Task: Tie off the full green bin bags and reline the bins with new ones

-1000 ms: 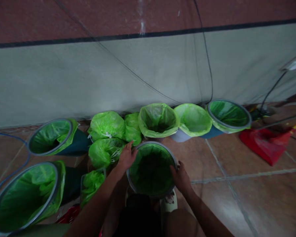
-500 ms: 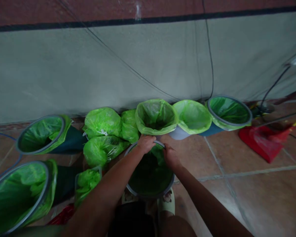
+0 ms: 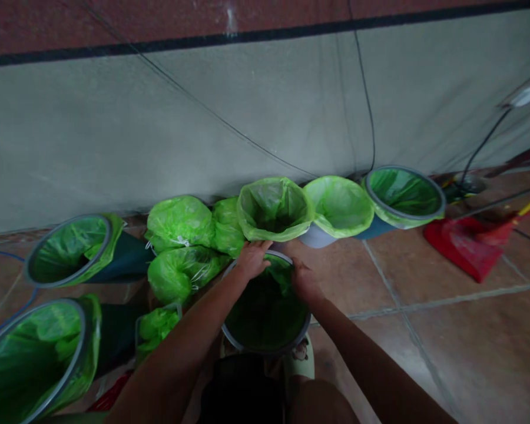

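A trash bin (image 3: 265, 330) with a grey rim and a green liner bag stands upright between my feet, its inside dark. At its far left rim is my left hand (image 3: 252, 260), fingers stretched out past the rim and thumb apart from them. My right hand (image 3: 307, 282) is closed on the far right rim, with part of its fingers hidden. Just beyond the hands stands another bin lined with a pale green bag (image 3: 274, 209). Close to my left arm are tied green bags (image 3: 181, 221) and a small container of crumpled green plastic (image 3: 158, 327).
Along the wall stand a lined white bin (image 3: 339, 206) and a grey-rimmed bin (image 3: 404, 191). Two lined bins (image 3: 115, 256) (image 3: 90, 347) lean or lie at left. A red dustpan (image 3: 470, 244) is on the tiles at right. Cables hang down the wall (image 3: 159, 135).
My left hand has loosened from the rim, its thumb now apart from the fingers. My right hand stays at the rim. The view has shifted slightly.
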Available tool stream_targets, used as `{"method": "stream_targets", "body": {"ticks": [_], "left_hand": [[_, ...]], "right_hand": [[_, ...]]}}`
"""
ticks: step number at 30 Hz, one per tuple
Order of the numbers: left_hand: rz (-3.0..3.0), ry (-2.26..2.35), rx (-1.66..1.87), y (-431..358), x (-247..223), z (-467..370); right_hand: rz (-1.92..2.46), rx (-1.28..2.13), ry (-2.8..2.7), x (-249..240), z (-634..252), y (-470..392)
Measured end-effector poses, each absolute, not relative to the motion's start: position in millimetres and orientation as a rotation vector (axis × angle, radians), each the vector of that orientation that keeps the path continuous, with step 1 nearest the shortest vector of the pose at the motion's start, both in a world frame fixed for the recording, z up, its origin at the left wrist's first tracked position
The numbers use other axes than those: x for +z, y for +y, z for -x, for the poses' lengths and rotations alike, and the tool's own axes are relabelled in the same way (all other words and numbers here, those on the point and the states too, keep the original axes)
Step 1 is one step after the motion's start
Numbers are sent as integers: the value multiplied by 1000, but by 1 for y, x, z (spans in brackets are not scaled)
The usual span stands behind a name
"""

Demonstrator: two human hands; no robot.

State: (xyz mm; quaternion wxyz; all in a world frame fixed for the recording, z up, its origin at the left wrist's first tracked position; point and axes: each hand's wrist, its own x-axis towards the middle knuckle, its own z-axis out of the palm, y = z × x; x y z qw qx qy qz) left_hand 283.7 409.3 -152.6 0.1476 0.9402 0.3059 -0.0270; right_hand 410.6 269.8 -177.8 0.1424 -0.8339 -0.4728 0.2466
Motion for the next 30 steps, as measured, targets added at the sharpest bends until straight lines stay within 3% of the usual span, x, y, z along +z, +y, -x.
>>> {"method": "stream_targets", "body": {"ticks": [4,10,19,30], "left_hand": [[-2470,1203,199,398,-152,-226],[-1950,1561,273,356,-168,-159],[-1913,1690,292,337,-178,-186],[-1970,1776,178,337,-174,-195]], "right_hand": [[2366,730,-1192,-179,-414,252],[2237,693,-772,-193,-397,211],[2210,421,-866,-199,-396,207],[2427,637,-1007,-202,-400,229]]}}
